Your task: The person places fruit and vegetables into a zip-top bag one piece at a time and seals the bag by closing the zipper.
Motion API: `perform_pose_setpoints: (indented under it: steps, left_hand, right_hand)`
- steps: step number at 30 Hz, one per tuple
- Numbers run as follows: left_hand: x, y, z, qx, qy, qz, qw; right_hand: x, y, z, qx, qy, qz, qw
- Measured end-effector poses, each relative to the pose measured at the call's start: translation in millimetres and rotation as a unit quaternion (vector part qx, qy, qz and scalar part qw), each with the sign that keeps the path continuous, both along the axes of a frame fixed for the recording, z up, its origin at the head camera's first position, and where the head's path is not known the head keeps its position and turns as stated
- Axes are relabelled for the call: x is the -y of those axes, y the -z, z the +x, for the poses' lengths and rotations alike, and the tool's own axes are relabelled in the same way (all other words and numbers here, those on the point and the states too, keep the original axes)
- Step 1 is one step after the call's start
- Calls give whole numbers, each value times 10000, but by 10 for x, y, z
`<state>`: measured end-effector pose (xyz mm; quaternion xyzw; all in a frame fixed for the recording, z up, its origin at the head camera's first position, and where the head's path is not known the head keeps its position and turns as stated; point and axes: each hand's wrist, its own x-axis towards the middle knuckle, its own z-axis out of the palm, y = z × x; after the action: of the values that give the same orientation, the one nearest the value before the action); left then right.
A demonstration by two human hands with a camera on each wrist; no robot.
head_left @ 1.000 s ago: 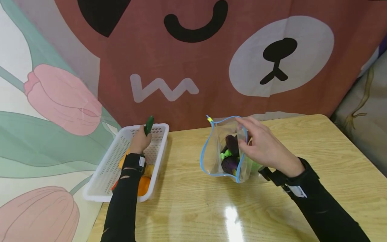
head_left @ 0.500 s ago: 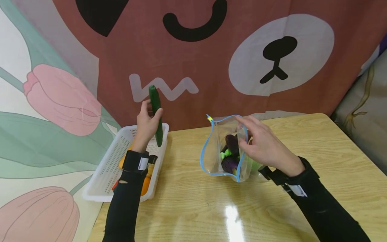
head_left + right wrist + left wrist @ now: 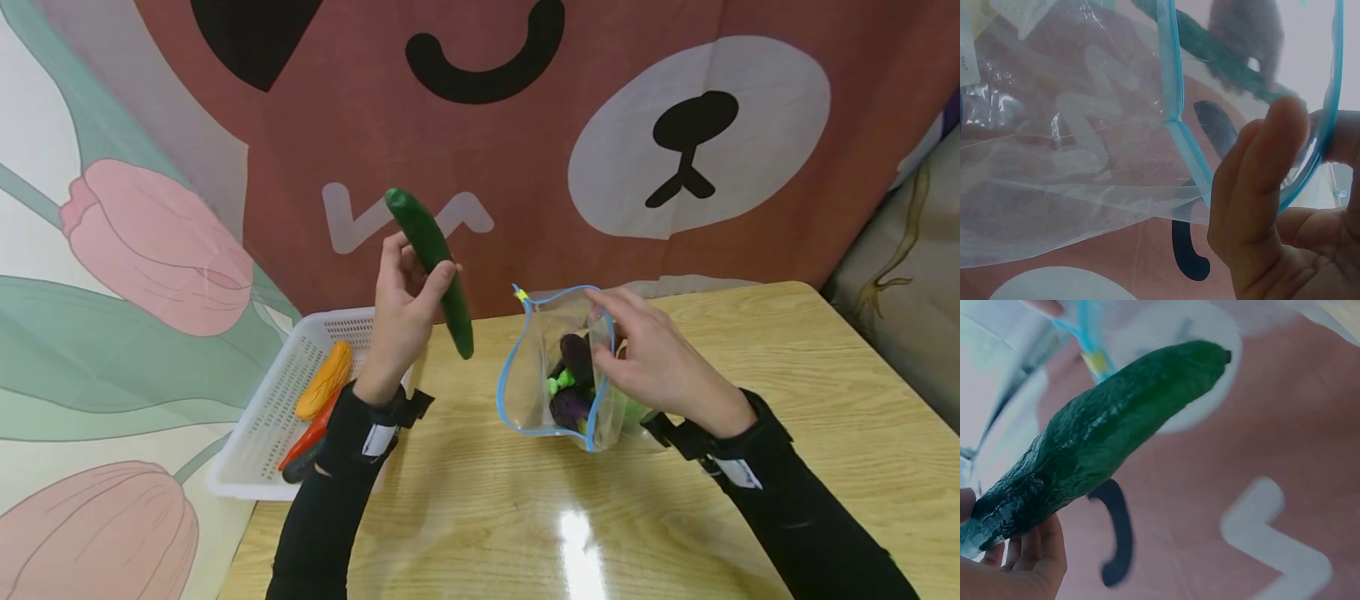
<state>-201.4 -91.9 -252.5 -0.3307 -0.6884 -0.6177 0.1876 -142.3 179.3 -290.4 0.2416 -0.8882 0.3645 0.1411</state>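
My left hand (image 3: 405,312) grips a long green cucumber (image 3: 431,271) between thumb and fingers, raised above the table between the basket and the bag. In the left wrist view the cucumber (image 3: 1097,434) stretches away from the fingers at its lower end. With my right hand (image 3: 648,354) I pinch the right rim of a clear zip bag (image 3: 531,375) edged in blue, whose mouth gapes toward me. Dark purple eggplants (image 3: 573,408) with green caps lie inside it. Close up in the right wrist view, the thumb and fingers hold the blue rim (image 3: 1329,131).
A white perforated basket (image 3: 251,433) at the left holds a yellow-orange vegetable (image 3: 326,382), a red pepper-like one (image 3: 311,435) and a dark one (image 3: 300,467). Behind the wooden table (image 3: 480,517) hangs a printed cloth (image 3: 487,150). A yellow slider (image 3: 521,295) sits at the bag's corner.
My left hand has lifted the cucumber out of the basket and carried it up and to the right, toward the bag. The right hand and the bag have stayed in place.
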Motion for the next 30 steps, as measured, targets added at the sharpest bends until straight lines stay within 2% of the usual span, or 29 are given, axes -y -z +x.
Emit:
perform_pose_setpoints:
  steps: [4, 8, 12, 16, 19, 21, 23, 26, 30]
  left_hand:
    - [-170, -35, 98, -423, 554, 355, 9969]
    - [-314, -27, 150, -627, 1038, 594, 9908]
    - [-399, -28, 214, -989, 1112, 709, 9863]
    - [-474, -102, 300, -1354, 1283, 1048, 9768]
    - [-555, -134, 337, -1260, 1625, 1126, 9721]
    - [-611, -124, 339, -1139, 1787, 949, 9727]
    - [-652, -81, 325, -1016, 1805, 570, 9767]
    - [-696, 14, 278, -1008, 1648, -124, 9811]
    - [-723, 161, 184, -1165, 1523, -916, 9772]
  right_hand:
    - [-5, 0, -4, -62, -9, 7, 10000]
    - [-10, 0, -5, -94, -28, 4, 10000]
    - [-11, -3, -1, -10, -59, -17, 10000]
    - [-11, -12, 4, 105, -86, -13, 9999]
    - [-12, -17, 4, 124, -99, -9, 9999]
    - [-14, -17, 3, 107, -107, -7, 9999]
    - [-16, -15, 1, 72, -129, -26, 9999]
    - [-19, -10, 0, 19, -158, -66, 9999]
    - [-28, -13, 6, -9, -167, -83, 9998]
